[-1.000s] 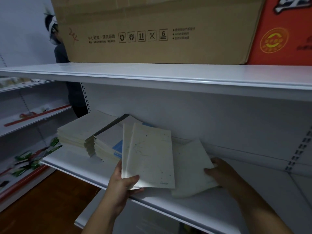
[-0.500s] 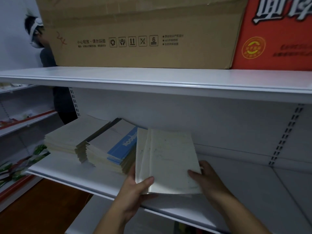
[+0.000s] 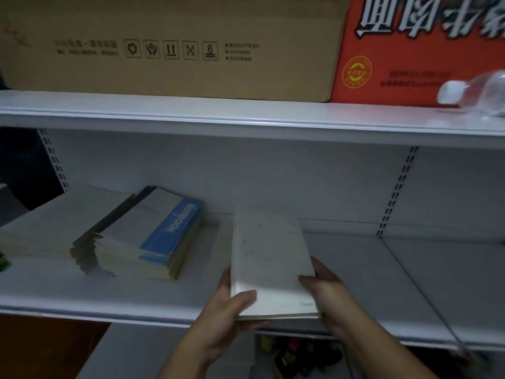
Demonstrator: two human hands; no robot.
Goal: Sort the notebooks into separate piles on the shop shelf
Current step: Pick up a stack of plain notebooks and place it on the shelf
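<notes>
Both hands are closed on one small bundle of pale notebooks. Left hand: thumb laid over the near left corner of the top cover, fingers presumably curled beneath, though these are hidden. Right hand: clamped on the near right edge, thumb on top. The bundle is held over the white shelf, right of the two piles already formed; whether its underside rests on the shelf cannot be told. Near edge overhangs the shelf lip slightly. Covers are plain, faintly speckled, with a small mark at the near right corner.

Piles noted: a blue-banded stack just left of the bundle, apart from it, and a plain pale stack beyond that, the two overlapping or touching at their edges.

Step judged to be the squaring and setting down of this bundle as a third pile. To be done well: edges should be tapped flush between the palms before release; the bundle should be pushed back from the lip so nothing overhangs; a clear gap should be left beside the blue-banded stack so the kinds are not mixed. Thin covers may be expected to slide, so release should be level and both hands withdrawn together.

Above: a brown carton, a red carton, a blurred clear bottle.
</notes>
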